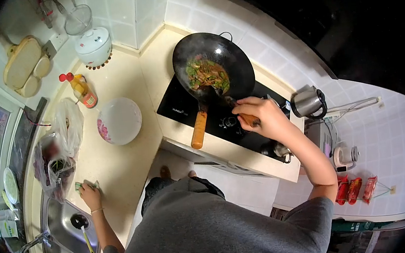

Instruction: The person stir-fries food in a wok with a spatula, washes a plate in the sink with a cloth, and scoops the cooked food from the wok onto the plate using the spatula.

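My right hand [268, 114] is wrapped round the wooden handle of a spatula [250, 120], whose dark blade reaches into the black wok [237, 56]. Green and brown stir-fried food [207, 75] lies in the wok, with faint steam over it. The wok's own wooden handle [199, 129] points toward me, to the left of my right hand, and nothing grips it. At the counter's left side, by the sink edge, my left hand [90, 195] is closed on a small green cloth [79, 185], partly covered by the fingers.
The wok stands on a black cooktop [175, 102]. A white bowl [120, 121], a sauce bottle [83, 92], plastic bags [58, 161] and a lidded pot [94, 48] are on the left counter. The sink [64, 222] holds a brush [87, 240]. A kettle [306, 103] is right of the cooktop.
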A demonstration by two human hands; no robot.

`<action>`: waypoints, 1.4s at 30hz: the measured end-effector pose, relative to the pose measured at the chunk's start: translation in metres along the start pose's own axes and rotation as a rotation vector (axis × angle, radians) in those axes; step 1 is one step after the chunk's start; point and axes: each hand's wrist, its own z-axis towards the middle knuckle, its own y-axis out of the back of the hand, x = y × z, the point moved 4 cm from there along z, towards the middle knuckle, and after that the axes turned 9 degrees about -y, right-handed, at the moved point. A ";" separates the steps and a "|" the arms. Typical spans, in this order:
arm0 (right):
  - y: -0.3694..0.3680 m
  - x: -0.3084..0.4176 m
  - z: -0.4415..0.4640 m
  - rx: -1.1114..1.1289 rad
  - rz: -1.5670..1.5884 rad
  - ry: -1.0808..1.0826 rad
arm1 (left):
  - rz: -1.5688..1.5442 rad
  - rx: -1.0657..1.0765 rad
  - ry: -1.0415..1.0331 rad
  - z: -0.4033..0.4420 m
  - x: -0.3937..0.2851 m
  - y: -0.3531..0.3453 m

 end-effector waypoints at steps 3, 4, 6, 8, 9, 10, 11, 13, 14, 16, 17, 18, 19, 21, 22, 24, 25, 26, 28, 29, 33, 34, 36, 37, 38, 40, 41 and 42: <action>-0.015 -0.027 0.025 0.000 0.017 0.012 | 0.005 -0.011 -0.013 0.000 -0.001 0.002; -0.013 -0.035 0.034 -0.003 0.043 0.004 | 0.001 -0.011 -0.014 -0.001 -0.003 0.004; 0.000 -0.047 0.052 -0.050 0.084 -0.036 | -0.003 -0.001 -0.016 -0.002 -0.006 0.009; 0.027 -0.049 0.072 -0.119 0.114 -0.163 | -0.001 0.023 -0.011 0.000 -0.002 0.006; 0.044 -0.044 0.083 -0.112 0.079 -0.263 | -0.001 0.019 -0.013 0.000 -0.002 0.003; 0.049 -0.053 0.098 -0.170 0.177 -0.226 | 0.010 -0.004 -0.018 0.000 -0.001 0.002; 0.056 -0.052 0.111 -0.172 0.192 -0.281 | 0.022 -0.026 -0.025 0.000 -0.001 0.003; 0.053 -0.052 0.142 -0.183 0.207 -0.337 | 0.014 -0.001 -0.017 0.001 -0.001 0.003; 0.053 -0.039 0.151 -0.200 0.254 -0.329 | 0.005 0.024 -0.003 0.001 0.000 0.004; 0.045 -0.032 0.173 -0.176 0.354 -0.347 | -0.004 -0.006 -0.024 0.000 -0.003 0.006; 0.039 -0.035 0.183 -0.168 0.388 -0.334 | -0.014 -0.031 -0.042 -0.001 -0.003 0.008; 0.033 -0.044 0.191 -0.170 0.390 -0.331 | -0.050 0.023 -0.035 0.001 0.001 0.005; 0.023 -0.055 0.199 -0.150 0.322 -0.349 | -0.049 0.019 -0.034 0.001 0.000 0.006; 0.015 -0.068 0.207 -0.130 0.256 -0.369 | -0.071 0.048 -0.011 0.001 -0.001 0.008; 0.015 -0.074 0.205 -0.122 0.279 -0.428 | -0.071 0.049 -0.011 0.001 -0.001 0.008; 0.019 -0.085 0.202 -0.135 0.292 -0.497 | -0.079 0.025 -0.017 0.000 -0.003 0.010; 0.021 -0.087 0.203 -0.136 0.293 -0.494 | -0.079 0.022 -0.015 0.001 -0.004 0.011; 0.027 -0.091 0.203 -0.223 0.340 -0.504 | -0.073 0.029 -0.004 0.001 -0.005 0.011; 0.030 -0.098 0.202 -0.400 0.434 -0.526 | -0.065 0.042 0.002 0.001 -0.005 0.011; 0.025 -0.103 0.202 -0.402 0.435 -0.528 | -0.064 0.042 -0.001 0.001 -0.004 0.009; 0.020 -0.119 0.192 -0.495 0.436 -0.589 | -0.022 0.047 -0.015 0.003 0.008 -0.003; 0.018 -0.129 0.188 -0.473 0.400 -0.639 | -0.019 0.059 -0.025 0.003 0.009 -0.005; 0.017 -0.159 0.183 -0.432 0.352 -0.692 | -0.020 0.070 -0.023 0.002 0.002 0.001; 0.031 -0.155 0.170 -0.402 0.455 -0.735 | -0.021 0.074 -0.014 0.004 0.000 0.003; 0.048 -0.161 0.157 -0.388 0.449 -0.753 | -0.021 0.073 -0.016 0.005 0.003 0.001; 0.077 -0.180 0.130 -0.392 0.566 -0.695 | -0.029 0.046 -0.071 0.004 0.009 -0.005; 0.091 -0.186 0.114 -0.390 0.560 -0.714 | -0.031 0.046 -0.075 0.004 0.004 -0.003; 0.100 -0.185 0.095 -0.363 0.527 -0.745 | -0.029 0.052 -0.047 0.004 -0.002 0.004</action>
